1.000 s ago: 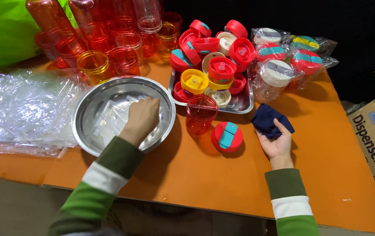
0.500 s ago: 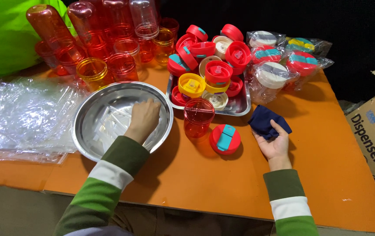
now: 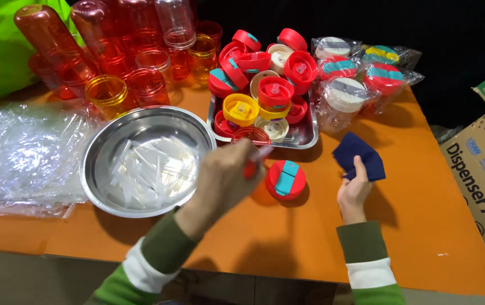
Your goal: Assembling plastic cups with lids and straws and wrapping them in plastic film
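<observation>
My left hand (image 3: 226,176) is lifted over the table between the steel bowl (image 3: 98,152) and a red see-through cup (image 3: 252,135). Its fingers pinch a short clear plastic straw (image 3: 265,151) whose tip points at the cup's rim. The bowl holds several more clear straws (image 3: 146,169). A red lid with a teal flap (image 3: 286,179) lies just right of the hand. My right hand (image 3: 354,191) rests on the orange table (image 3: 423,226) and grips a folded dark blue cloth (image 3: 358,153).
A steel tray (image 3: 305,135) behind the cup is piled with red, yellow and cream lids. Wrapped lids (image 3: 344,93) sit at back right, red and amber cups (image 3: 140,62) at back left. Clear plastic bags (image 3: 22,152) lie left; cardboard boxes (image 3: 482,169) stand right.
My left hand has come out of the steel bowl and moved right to the red cup, with a clear straw in its fingers. The right hand stays on the blue cloth.
</observation>
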